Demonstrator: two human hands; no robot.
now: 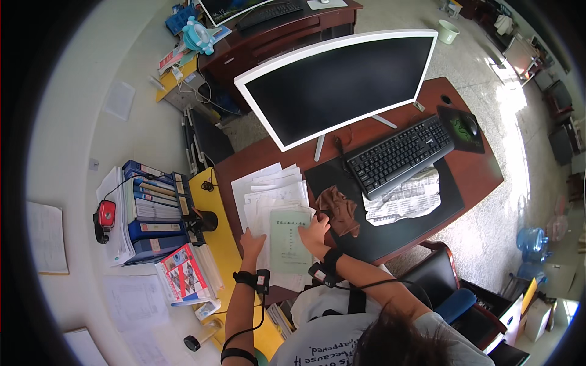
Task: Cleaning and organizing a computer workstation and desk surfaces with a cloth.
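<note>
A messy stack of white papers lies on the dark red wooden desk, with a pale green booklet on top that bears writing. My left hand rests at the left edge of the papers, its fingers partly hidden. My right hand is at the booklet's right edge, fingers bent; whether either hand grips the sheets cannot be told. Just right of my right hand lies a crumpled brown cloth. Both wrists wear black straps with small devices and cables.
Beyond the papers stands a white-framed monitor. To the right are a black keyboard, a crumpled newspaper sheet and a mouse on its pad. Binders and a black pen holder stand on the left; a black chair is at the lower right.
</note>
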